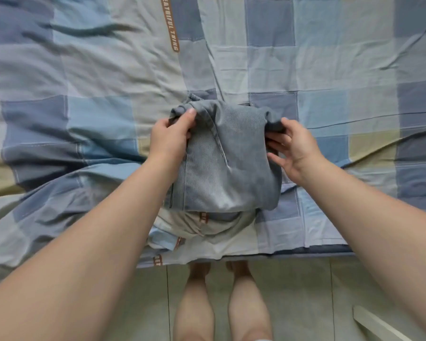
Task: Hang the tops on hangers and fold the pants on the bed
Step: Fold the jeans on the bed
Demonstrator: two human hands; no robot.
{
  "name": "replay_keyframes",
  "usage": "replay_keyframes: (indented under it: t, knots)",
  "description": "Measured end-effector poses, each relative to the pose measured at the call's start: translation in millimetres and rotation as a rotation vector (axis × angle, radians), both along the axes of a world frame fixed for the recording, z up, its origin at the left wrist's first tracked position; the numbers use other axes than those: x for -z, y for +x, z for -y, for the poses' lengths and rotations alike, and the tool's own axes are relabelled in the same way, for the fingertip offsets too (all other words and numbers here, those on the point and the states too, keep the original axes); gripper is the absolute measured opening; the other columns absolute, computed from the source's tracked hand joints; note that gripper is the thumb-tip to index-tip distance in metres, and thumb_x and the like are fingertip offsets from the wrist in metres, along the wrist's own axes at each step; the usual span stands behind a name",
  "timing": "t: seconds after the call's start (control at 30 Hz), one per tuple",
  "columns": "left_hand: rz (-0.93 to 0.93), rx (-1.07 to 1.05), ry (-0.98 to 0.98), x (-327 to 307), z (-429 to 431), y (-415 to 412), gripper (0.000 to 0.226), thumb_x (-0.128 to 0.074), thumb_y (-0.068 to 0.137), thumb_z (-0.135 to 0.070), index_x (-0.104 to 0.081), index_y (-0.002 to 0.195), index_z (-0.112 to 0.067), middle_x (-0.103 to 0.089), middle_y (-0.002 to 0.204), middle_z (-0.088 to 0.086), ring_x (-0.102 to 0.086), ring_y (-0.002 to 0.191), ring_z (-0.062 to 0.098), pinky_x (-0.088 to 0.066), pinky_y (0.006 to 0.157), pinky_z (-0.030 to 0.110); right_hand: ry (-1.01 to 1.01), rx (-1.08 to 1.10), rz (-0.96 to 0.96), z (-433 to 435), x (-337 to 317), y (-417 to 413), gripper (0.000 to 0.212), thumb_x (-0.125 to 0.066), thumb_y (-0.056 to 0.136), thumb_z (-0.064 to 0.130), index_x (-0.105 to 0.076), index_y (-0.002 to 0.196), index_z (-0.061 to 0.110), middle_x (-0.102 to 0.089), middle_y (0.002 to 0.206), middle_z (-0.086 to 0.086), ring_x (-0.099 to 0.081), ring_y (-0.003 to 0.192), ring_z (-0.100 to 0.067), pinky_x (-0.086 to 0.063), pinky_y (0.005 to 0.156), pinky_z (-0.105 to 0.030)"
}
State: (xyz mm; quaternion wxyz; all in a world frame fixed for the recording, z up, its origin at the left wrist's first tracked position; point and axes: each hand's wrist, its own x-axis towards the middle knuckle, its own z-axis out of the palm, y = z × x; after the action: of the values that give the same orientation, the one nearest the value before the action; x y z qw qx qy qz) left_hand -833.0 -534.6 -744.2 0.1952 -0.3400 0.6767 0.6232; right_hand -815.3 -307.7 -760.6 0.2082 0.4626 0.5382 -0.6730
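Left hand (170, 137) and right hand (294, 150) grip folded jeans (228, 158) on checked bedsheet (330, 70).

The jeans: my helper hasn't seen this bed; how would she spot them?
On the checked blue bedspread, near its front edge, lies a folded bundle: the jeans. The left hand and right hand hold its far corners; it is the only plain grey-blue denim.

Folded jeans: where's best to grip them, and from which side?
Grip the folded jeans at both side edges, one hand from each side, fingers under and thumb on top: the stacked layers open there, so pinching likely keeps them together.
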Motion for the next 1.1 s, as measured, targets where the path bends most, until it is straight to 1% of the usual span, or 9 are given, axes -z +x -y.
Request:
replay_keyframes:
  t: [0.1, 0.17, 0.3, 0.4, 0.53, 0.73, 0.9, 0.97, 1.1]
  knots:
    - [-0.148, 0.156, -0.028, 41.8, -9.4, -27.3, 0.064, -0.076, 0.088, -0.021, -0.042, 0.138, -0.001, -0.063, 0.132, 0.005, -0.06, 0.115, 0.01, -0.048, 0.102, 0.025, -0.003, -0.072, -0.073, 8.4, 31.1, -25.6, 0.022, -0.058, 0.095, 0.034, -0.061, 0.116, 0.026, -0.066, 0.123, 0.01, -0.055, 0.114, -0.004, -0.042, 0.097, -0.034]
    - [-0.219, 0.406, -0.125, 81.2, -8.1, -40.9, 0.097, -0.08, 0.079, -0.032, -0.022, 0.151, -0.004, -0.048, 0.151, 0.004, -0.046, 0.136, 0.011, -0.033, 0.117, 0.032, 0.063, -0.204, -0.147, 16.9, 62.8, -34.9, 0.036, -0.065, 0.09, 0.027, -0.064, 0.125, 0.019, -0.065, 0.121, 0.006, -0.06, 0.111, -0.003, -0.045, 0.095, -0.028]
    - [-0.335, 0.971, -0.679, 146.7, 6.6, -39.8, 0.128, -0.075, 0.078, -0.051, 0.017, 0.157, -0.011, -0.035, 0.16, -0.002, -0.039, 0.142, 0.024, -0.032, 0.115, 0.042, 0.654, -1.008, -0.227, 30.6, 133.0, -19.1, 0.063, -0.051, 0.099, 0.042, -0.025, 0.156, 0.035, -0.013, 0.166, 0.01, -0.01, 0.153, -0.018, -0.013, 0.123, -0.047]
    - [-0.415, 0.976, -0.825, 177.9, 9.5, -27.9, 0.126, -0.07, 0.08, -0.059, 0.021, 0.155, -0.013, -0.042, 0.156, 0.008, -0.044, 0.136, 0.026, -0.031, 0.109, 0.042, 0.907, -1.159, -0.29, 39.6, 164.3, 1.2, 0.068, -0.036, 0.1, 0.054, -0.005, 0.158, 0.04, 0.011, 0.166, 0.015, 0.01, 0.153, -0.019, -0.004, 0.119, -0.058]
    - [-0.443, 0.931, -0.806, 197.8, 9.6, -25.4, 0.128, -0.07, 0.078, -0.06, 0.023, 0.155, -0.018, -0.039, 0.157, 0.005, -0.04, 0.138, 0.023, -0.029, 0.107, 0.041, 1.029, -1.154, -0.318, 44.7, 195.1, 11.3, 0.074, -0.022, 0.092, 0.06, -0.001, 0.158, 0.037, 0.011, 0.167, 0.01, 0.009, 0.153, -0.025, -0.006, 0.117, -0.063]
    - [-0.461, 0.781, -0.668, 172.0, 11.8, -35.8, 0.131, -0.085, 0.071, -0.039, 0.011, 0.159, -0.016, -0.049, 0.151, -0.002, -0.045, 0.137, 0.024, -0.036, 0.113, 0.047, 0.858, -1.081, -0.349, 30.4, 174.0, 2.4, 0.084, -0.041, 0.088, 0.064, -0.005, 0.158, 0.037, 0.007, 0.166, 0.016, 0.005, 0.153, -0.017, -0.01, 0.12, -0.058]
    - [-0.264, 0.537, -0.875, 153.7, 17.3, -26.7, 0.129, -0.085, 0.069, -0.049, 0.006, 0.159, -0.03, -0.035, 0.154, 0.009, -0.034, 0.137, 0.033, -0.024, 0.116, 0.047, 0.682, -0.751, -0.069, -3.5, 159.3, 0.5, 0.109, -0.074, 0.078, 0.058, -0.008, 0.159, 0.026, -0.011, 0.165, 0.0, -0.016, 0.15, -0.026, -0.017, 0.122, -0.048]
    - [-0.116, 0.435, -0.82, 151.9, 19.5, -17.0, 0.13, -0.084, 0.068, -0.054, 0.004, 0.159, -0.027, -0.031, 0.157, 0.014, -0.028, 0.143, 0.033, -0.019, 0.119, 0.044, 0.535, -0.673, -0.056, -14.5, 161.0, -1.7, 0.097, -0.079, 0.077, 0.05, -0.027, 0.155, 0.021, -0.034, 0.155, -0.004, -0.037, 0.141, -0.022, -0.029, 0.118, -0.041]
    - [0.004, 0.447, -0.73, 149.3, 20.9, -12.3, 0.126, -0.083, 0.067, -0.061, -0.003, 0.158, -0.027, -0.043, 0.153, 0.012, -0.039, 0.14, 0.034, -0.035, 0.114, 0.045, 0.089, -0.367, -0.013, -19.9, 162.4, -2.6, 0.069, -0.085, 0.074, 0.042, -0.053, 0.131, 0.02, -0.069, 0.123, 0.0, -0.069, 0.106, -0.016, -0.053, 0.092, -0.035]
